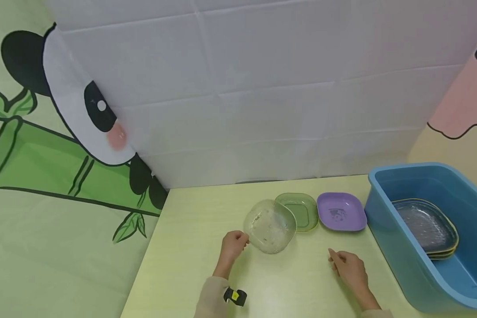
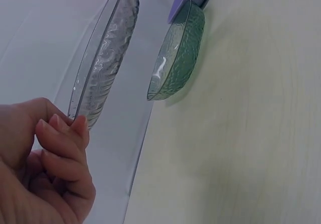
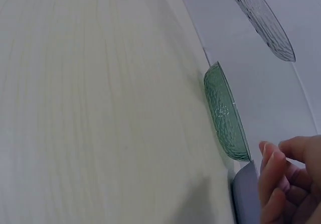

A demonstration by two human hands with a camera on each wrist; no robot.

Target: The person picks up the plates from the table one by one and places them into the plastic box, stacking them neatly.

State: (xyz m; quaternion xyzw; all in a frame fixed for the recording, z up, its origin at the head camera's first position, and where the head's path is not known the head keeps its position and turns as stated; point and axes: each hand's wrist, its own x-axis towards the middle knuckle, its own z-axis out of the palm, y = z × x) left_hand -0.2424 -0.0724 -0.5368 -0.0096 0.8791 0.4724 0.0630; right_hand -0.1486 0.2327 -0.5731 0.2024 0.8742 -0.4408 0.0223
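Observation:
A clear, textured plate (image 1: 271, 227) is held above the table by my left hand (image 1: 234, 244), whose thumb and fingers pinch its rim. In the left wrist view the clear plate (image 2: 108, 53) hangs tilted, apart from the tabletop. Behind it on the table sits a green translucent plate (image 1: 304, 212), partly overlapped by the clear one in the head view. A purple plate (image 1: 342, 212) lies to the right of the green plate. My right hand (image 1: 350, 269) hovers in front of the purple plate with loosely bent fingers and nothing in them.
A large blue tub (image 1: 393, 234) stands at the table's right side. Inside it, a stack of dark plates (image 1: 425, 225) with yellowish rims leans against the wall. A white cloth backdrop (image 1: 262, 110) rises behind the pale table (image 1: 183, 265).

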